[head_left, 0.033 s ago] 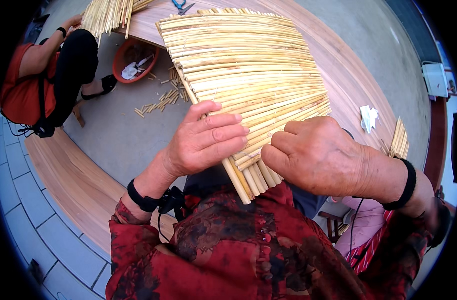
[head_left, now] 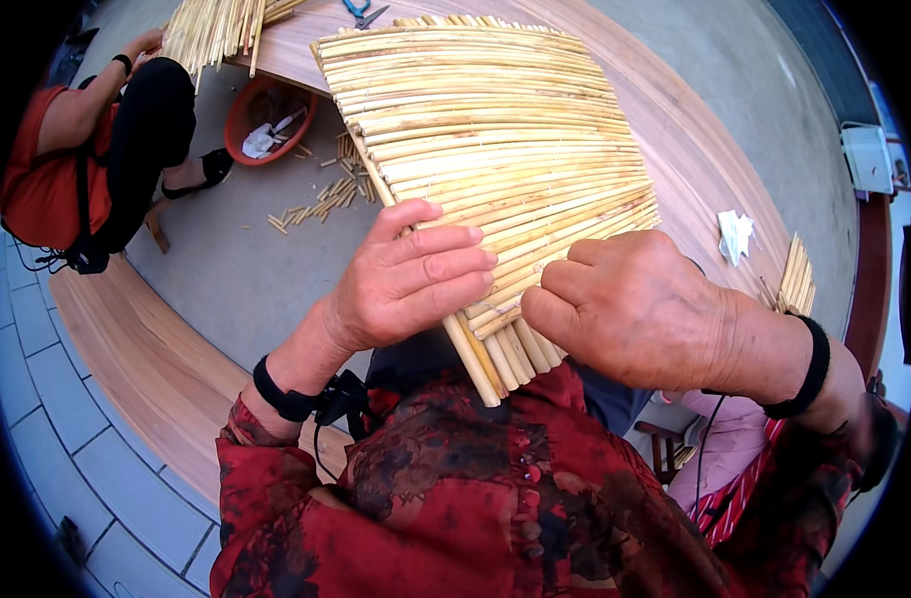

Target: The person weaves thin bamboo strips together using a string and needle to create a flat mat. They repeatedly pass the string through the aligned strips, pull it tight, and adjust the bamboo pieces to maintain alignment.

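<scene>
A mat of pale yellow reed sticks [head_left: 495,120], tied side by side with thin stitching, lies tilted in front of me, its far part over the wooden table. More sticks run crosswise beneath its near end. My left hand [head_left: 410,274] lies on the near left edge, fingers stretched out flat across the sticks. My right hand [head_left: 635,314] is closed in a fist at the mat's near right part, knuckles up. Its fingertips are hidden, so whatever they pinch cannot be made out.
Blue-handled scissors [head_left: 364,14] lie on the table [head_left: 719,140] beyond the mat. A crumpled white tissue [head_left: 735,235] and a stick bundle [head_left: 797,277] are at right. Cut pieces [head_left: 326,199] and an orange basin [head_left: 238,125] are on the floor. At left a person [head_left: 77,149] handles sticks.
</scene>
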The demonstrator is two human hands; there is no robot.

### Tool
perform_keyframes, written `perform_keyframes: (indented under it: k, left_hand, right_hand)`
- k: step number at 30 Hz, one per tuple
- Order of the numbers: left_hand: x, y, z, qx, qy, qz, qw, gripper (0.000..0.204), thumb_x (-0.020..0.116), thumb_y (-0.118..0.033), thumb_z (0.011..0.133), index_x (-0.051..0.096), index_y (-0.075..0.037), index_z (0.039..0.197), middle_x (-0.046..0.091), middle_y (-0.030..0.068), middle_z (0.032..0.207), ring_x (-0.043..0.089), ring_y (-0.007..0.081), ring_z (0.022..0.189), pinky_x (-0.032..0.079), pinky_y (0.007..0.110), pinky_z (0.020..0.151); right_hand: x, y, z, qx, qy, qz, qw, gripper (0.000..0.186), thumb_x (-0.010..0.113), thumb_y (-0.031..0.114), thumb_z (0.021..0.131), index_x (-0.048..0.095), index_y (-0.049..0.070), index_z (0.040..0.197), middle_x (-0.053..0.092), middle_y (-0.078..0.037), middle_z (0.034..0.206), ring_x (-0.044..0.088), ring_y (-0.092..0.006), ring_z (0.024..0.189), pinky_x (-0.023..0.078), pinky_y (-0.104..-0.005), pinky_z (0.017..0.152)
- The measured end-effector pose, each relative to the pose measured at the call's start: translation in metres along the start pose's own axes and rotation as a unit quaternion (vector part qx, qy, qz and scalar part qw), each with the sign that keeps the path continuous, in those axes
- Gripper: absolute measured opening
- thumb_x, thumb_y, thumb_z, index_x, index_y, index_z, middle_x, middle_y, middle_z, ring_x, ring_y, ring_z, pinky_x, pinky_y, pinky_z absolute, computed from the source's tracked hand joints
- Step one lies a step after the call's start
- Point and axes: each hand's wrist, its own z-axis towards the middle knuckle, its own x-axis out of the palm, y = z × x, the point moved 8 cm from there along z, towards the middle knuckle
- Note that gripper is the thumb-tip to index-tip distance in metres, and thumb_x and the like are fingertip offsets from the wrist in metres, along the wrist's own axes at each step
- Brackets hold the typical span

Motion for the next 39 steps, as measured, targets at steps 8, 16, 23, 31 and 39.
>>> perform_keyframes:
  k: [8,16,23,31,39]
  left_hand:
    - [0.001,0.000,-0.003,0.004,-0.001,0.008,1.000,0.017,0.068,-0.008,0.081,0.068,-0.011,0.098,0.072,0.0035,0.103,0.068,0.0219,0.101,0.045,0.042,0.095]
    - [0.000,0.000,-0.002,0.011,0.002,0.013,1.000,0.016,0.067,-0.008,0.081,0.068,-0.010,0.096,0.072,0.0040,0.103,0.068,0.0219,0.102,0.045,0.042,0.096]
    - [0.000,-0.001,0.002,0.030,-0.007,0.016,0.999,0.016,0.066,-0.009,0.079,0.068,-0.009,0.095,0.071,0.0035,0.103,0.067,0.0204,0.098,0.046,0.041,0.093]
    - [-0.005,0.002,0.012,0.040,-0.029,0.000,0.999,0.019,0.070,-0.009,0.077,0.068,-0.009,0.095,0.072,0.0039,0.100,0.068,0.0217,0.096,0.046,0.040,0.090]
    - [-0.023,0.022,0.125,0.091,-0.057,-0.079,0.991,0.032,0.078,-0.015,0.071,0.066,-0.009,0.100,0.068,0.0025,0.091,0.064,0.0217,0.084,0.044,0.036,0.082]
  right_hand:
    - [0.002,0.004,0.002,-0.014,-0.006,-0.002,1.000,0.011,0.061,0.015,0.072,0.053,0.008,0.074,0.055,-0.006,0.067,0.062,-0.0205,0.063,0.052,-0.0331,0.053]
    - [0.007,0.004,0.002,-0.008,-0.003,-0.001,1.000,0.011,0.061,0.015,0.072,0.052,0.007,0.073,0.055,-0.006,0.067,0.062,-0.0206,0.062,0.052,-0.0334,0.053]
    - [0.012,0.007,0.004,-0.021,-0.012,0.002,1.000,0.010,0.060,0.013,0.072,0.053,0.007,0.075,0.055,-0.006,0.068,0.061,-0.0206,0.061,0.051,-0.0332,0.052]
    - [0.014,0.005,0.006,0.022,-0.015,-0.029,0.999,0.011,0.059,0.012,0.075,0.054,0.006,0.084,0.057,-0.007,0.073,0.063,-0.0226,0.065,0.051,-0.0342,0.055]
    - [-0.087,-0.064,-0.032,0.123,-0.093,0.055,0.987,0.009,0.069,0.010,0.083,0.065,0.010,0.091,0.063,-0.009,0.078,0.063,-0.0287,0.072,0.050,-0.0381,0.063]
